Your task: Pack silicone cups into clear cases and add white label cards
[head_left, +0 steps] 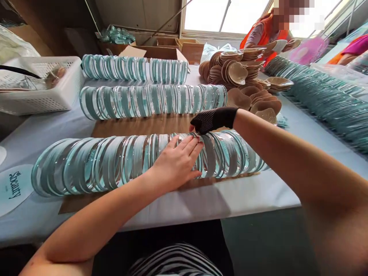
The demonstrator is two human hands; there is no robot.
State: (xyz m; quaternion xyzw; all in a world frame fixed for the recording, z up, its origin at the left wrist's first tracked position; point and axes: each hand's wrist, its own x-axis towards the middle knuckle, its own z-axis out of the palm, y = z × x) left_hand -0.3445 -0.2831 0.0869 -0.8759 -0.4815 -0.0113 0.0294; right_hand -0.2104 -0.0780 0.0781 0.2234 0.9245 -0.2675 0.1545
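So, biggest thing first: the long work table under a pale blue cloth (pixel 301 126) is covered in rows of clear round plastic cases with teal inserts, stood on edge like rolled coins. I've got the nearest row of those clear-and-teal cases (pixel 94 165) lying on a brown cardboard sheet (pixel 129 128), with two more rows behind it and a white plastic basket (pixel 61 92) off to the left. A heap of beige cup-shaped pads (pixel 244 76) sits further back, where a person in an orange top (pixel 266 32) works. My bare left hand (pixel 175 163) lies flat with spread fingers pressed against the row's side, not closed round anything. My right hand in a black dotted glove (pixel 212 119) pinches at the row's top edge, just beside the left fingertips. Looks to me like I'm squaring up the row; next I'd say it needs a steady squeeze so nothing topples.
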